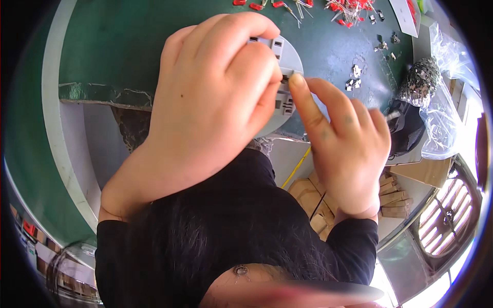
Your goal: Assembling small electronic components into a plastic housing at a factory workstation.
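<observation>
A light grey round plate with small slotted sockets lies at the near edge of the green table. My left hand covers much of it from the left, its fingers curled and closed over the plate. The fingertips of my right hand press at a socket close to the left fingertips. A small dark piece shows there, but what the fingers pinch is mostly hidden. Another socket nearer me holds small metal parts. My right fingers are bent and closed.
Red two-legged components lie heaped at the far side. Small metal clips are scattered right of the plate. A ball of metal pieces, clear plastic bag and black item sit at the right. Cardboard stands below.
</observation>
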Tool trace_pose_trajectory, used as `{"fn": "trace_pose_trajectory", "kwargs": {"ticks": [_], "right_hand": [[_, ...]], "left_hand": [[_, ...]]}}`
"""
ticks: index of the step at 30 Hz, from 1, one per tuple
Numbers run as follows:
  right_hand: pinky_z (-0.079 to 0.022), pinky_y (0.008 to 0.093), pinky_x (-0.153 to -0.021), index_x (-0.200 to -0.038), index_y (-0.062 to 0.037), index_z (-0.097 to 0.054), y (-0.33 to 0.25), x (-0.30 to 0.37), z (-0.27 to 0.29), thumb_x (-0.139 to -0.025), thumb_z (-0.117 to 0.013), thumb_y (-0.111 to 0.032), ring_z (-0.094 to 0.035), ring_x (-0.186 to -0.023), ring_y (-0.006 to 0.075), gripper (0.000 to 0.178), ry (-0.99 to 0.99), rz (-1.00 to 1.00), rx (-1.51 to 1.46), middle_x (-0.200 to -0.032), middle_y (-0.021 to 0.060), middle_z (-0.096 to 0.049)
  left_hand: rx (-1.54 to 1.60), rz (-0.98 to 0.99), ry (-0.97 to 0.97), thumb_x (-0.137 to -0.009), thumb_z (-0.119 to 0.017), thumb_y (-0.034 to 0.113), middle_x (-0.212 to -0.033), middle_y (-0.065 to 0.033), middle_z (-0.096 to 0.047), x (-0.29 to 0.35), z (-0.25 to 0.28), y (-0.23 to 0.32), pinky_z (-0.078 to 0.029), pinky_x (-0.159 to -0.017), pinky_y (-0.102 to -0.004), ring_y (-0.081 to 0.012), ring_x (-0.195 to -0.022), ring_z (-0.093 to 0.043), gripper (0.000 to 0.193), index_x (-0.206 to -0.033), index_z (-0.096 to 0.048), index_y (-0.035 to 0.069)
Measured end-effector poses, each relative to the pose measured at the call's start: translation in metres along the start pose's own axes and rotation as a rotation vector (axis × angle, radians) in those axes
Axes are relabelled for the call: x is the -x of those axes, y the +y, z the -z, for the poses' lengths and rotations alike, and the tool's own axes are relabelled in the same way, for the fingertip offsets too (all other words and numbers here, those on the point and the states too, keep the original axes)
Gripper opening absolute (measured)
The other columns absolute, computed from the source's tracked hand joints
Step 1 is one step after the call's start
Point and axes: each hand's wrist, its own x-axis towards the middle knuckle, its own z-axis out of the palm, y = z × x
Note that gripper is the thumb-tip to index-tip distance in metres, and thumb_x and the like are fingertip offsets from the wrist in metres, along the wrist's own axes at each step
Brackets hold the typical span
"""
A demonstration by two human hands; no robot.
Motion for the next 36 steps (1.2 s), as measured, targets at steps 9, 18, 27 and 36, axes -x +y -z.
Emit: {"fn": "trace_pose_trajectory", "kwargs": {"ticks": [9, 18, 27, 36], "right_hand": [[-0.043, 0.0295, -0.063, -0.132, -0.0222, -0.068, 0.019, 0.007, -0.021, -0.073, -0.066, 0.001, -0.059, -0.070, 0.0153, 0.063, 0.074, 0.035, -0.289, -0.109, -0.0030, -0.071], [-0.043, 0.0292, -0.061, -0.132, -0.0226, -0.068, 0.016, 0.003, -0.011, -0.071, -0.066, 0.003, -0.059, -0.067, 0.0158, 0.066, 0.034, 0.018, -0.220, -0.109, -0.0034, -0.072], [-0.036, 0.0315, -0.054, -0.113, -0.0190, -0.073, 0.025, -0.004, -0.034, -0.091, -0.067, -0.014, -0.049, -0.053, 0.0144, 0.024, 0.246, -0.036, -0.683, -0.085, -0.0020, -0.069], [-0.019, 0.0287, -0.052, -0.070, -0.0190, -0.042, 0.004, -0.014, -0.028, -0.102, -0.046, -0.061, -0.025, -0.048, 0.0098, 0.052, 0.795, 0.091, -2.058, -0.057, -0.0060, -0.035]], "left_hand": [[0.028, 0.087, -0.066, -0.076, -0.074, -0.003, -0.123, -0.0086, -0.065, -0.004, 0.007, 0.011, -0.049, -0.085, -0.0359, -0.0259, -0.098, -0.061, 0.017, -0.084, -0.062, 0.007], [0.120, 0.144, -0.038, -0.076, -0.074, -0.003, -0.123, -0.0084, -0.065, -0.003, 0.000, 0.007, -0.050, -0.084, -0.0356, -0.0263, -0.098, -0.061, 0.017, -0.085, -0.062, 0.006], [-0.034, 0.032, -0.040, -0.075, -0.073, -0.003, -0.122, -0.0080, -0.065, -0.005, 0.005, 0.009, -0.049, -0.084, -0.0357, -0.0259, -0.096, -0.061, 0.018, -0.084, -0.062, 0.007], [0.020, 0.017, -0.008, -0.074, -0.073, -0.002, -0.122, -0.0084, -0.065, -0.001, -0.002, -0.001, -0.046, -0.087, -0.0361, -0.0252, -0.095, -0.061, 0.019, -0.084, -0.061, 0.008]]}}
